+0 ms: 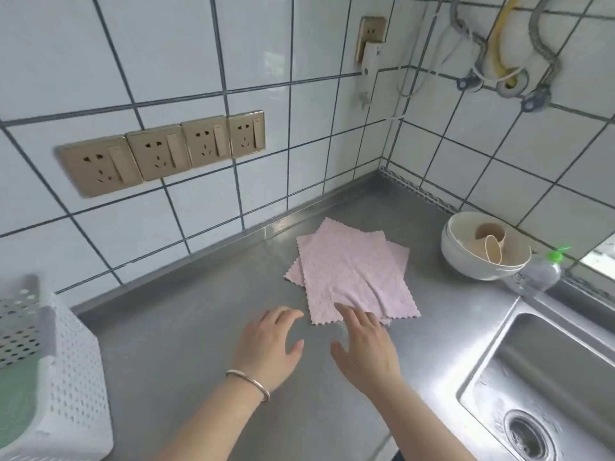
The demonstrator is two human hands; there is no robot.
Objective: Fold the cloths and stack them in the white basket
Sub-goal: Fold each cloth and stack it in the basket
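You have two pink cloths point(352, 271) lying flat and unfolded on the steel desk point(186, 344), one on top of the other and skewed, so the lower one's corners show at the left and right. One white basket point(63, 371) stands at about 9 o'clock from your hands, at the desk's left edge, perforated all round; something green lies inside it, but you cannot tell what.

Your right hand point(366, 347) has its grip wide, fingers straight, with the fingertips resting on the near edge of the top cloth. Your left hand point(269, 341) hangs just beside the cloths' near left corner, fingers relaxed and spread, holding nothing; one metal bangle point(249, 384) sits on that wrist.

At 2 o'clock from the cloths one white bowl point(479, 257) holds two paper cups point(491, 239), one tipped on its side. Just right of the bowl is one clear bottle point(535, 272) with a green cap. One steel sink point(545, 387) lies at 4 o'clock.

The walls are white tile with dark grout. Four beige sockets point(163, 153) sit in a row, a fifth point(371, 36) higher up carries a white plug, and hoses point(506, 51) hang in the corner.
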